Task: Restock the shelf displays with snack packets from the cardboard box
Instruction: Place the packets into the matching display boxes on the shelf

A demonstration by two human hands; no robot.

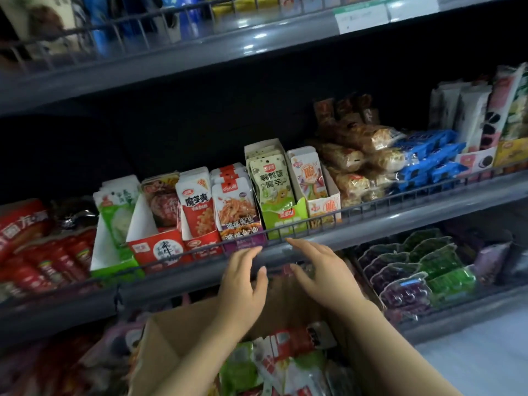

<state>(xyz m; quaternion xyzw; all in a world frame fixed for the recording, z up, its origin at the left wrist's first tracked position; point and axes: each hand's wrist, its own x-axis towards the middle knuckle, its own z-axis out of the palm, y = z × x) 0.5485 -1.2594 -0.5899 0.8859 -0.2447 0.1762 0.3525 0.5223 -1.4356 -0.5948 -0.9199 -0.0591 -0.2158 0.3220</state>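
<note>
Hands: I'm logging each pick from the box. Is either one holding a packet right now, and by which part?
Nothing is held. Left hand and right hand are both open and empty.

In front of me the shelf (371, 224) is smooth grey metal with a gloss, the snack packets (237, 207) are shiny plastic, and my cardboard box (171, 335) is matt brown.

The brown cardboard box (183, 332) stands open below the middle shelf (371, 224), holding loose green, red and white snack packets (283, 361). On that shelf, behind its wire rail, upright packets fill a row of open display cartons (274, 221).
</note>
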